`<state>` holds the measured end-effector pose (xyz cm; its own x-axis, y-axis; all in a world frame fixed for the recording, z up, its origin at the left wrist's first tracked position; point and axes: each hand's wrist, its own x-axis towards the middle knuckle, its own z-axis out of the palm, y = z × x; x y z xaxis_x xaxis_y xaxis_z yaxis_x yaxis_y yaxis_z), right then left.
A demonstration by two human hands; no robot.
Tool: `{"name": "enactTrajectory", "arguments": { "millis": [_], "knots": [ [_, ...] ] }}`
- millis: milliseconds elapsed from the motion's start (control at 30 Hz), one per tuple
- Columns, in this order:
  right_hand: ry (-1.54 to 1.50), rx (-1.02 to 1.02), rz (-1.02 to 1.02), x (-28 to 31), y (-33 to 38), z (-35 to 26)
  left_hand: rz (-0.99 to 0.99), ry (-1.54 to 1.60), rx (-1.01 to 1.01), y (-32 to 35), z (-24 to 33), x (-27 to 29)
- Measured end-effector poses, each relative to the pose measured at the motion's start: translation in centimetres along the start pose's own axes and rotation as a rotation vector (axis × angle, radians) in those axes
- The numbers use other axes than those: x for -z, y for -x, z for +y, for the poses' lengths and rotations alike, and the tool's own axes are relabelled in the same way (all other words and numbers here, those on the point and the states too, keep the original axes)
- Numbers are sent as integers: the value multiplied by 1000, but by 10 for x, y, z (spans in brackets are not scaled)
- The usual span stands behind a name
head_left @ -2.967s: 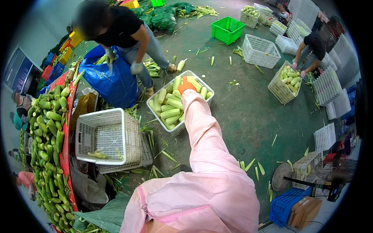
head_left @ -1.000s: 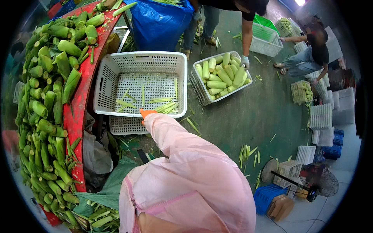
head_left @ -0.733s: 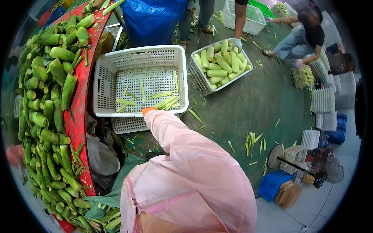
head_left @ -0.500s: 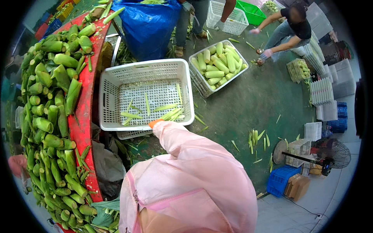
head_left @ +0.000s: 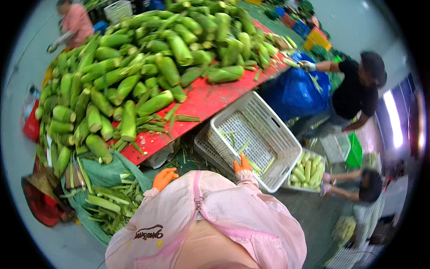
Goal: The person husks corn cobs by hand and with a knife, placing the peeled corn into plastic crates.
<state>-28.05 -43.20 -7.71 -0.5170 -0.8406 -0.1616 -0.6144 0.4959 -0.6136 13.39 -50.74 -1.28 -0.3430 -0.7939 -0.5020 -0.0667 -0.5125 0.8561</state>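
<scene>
My left hand [head_left: 165,178], in an orange glove, is held before my body near the red table's front edge, fingers apart and holding nothing. My right hand [head_left: 242,164], also in an orange glove, grips the near rim of a white plastic crate [head_left: 284,139]. A few strips of green husk [head_left: 244,145] lie on the crate's perforated bottom. A second white crate [head_left: 202,144] shows partly beneath it. Unhusked corn ears [head_left: 166,68] lie heaped on the red table [head_left: 224,93] ahead and to the left.
Husk scraps [head_left: 117,201] fill a green sack at the left. A large blue bag [head_left: 295,96] stands beyond the crate, near a person [head_left: 358,89] in black. Another crate holds pale trimmed corn [head_left: 308,169], with a crouching person's hands [head_left: 326,184] beside it.
The view has swung left toward the corn heap, so the crate appears farther right. My left hand has come into sight. The right hand remains at the crate's rim.
</scene>
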Motion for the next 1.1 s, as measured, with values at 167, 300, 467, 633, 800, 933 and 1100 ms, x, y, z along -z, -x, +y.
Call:
{"name": "enactTrajectory", "arguments": {
  "millis": [167, 300, 467, 633, 800, 933, 1100],
  "knots": [
    [-182, 144, -74, -3, -61, -95, 28, 167, -175, 10, 26, 1],
    [-385, 334, -137, -18, -121, -197, 127, 231, -264, 26, 51, 7],
    [12, 829, -206, -38, -166, -337, 402, 294, -337, 46, 75, 19],
    [395, 1101, -437, -59, -174, -457, 646, 337, -420, 46, 93, 23],
    [962, 1298, -468, -110, -189, -488, 801, 364, -372, 35, 106, -2],
    [915, 1348, -472, -111, -189, -491, 822, 300, -317, 29, 108, -22],
    [412, 1429, -461, -92, -187, -470, 924, 225, -379, 34, 135, -14]
  ]
}}
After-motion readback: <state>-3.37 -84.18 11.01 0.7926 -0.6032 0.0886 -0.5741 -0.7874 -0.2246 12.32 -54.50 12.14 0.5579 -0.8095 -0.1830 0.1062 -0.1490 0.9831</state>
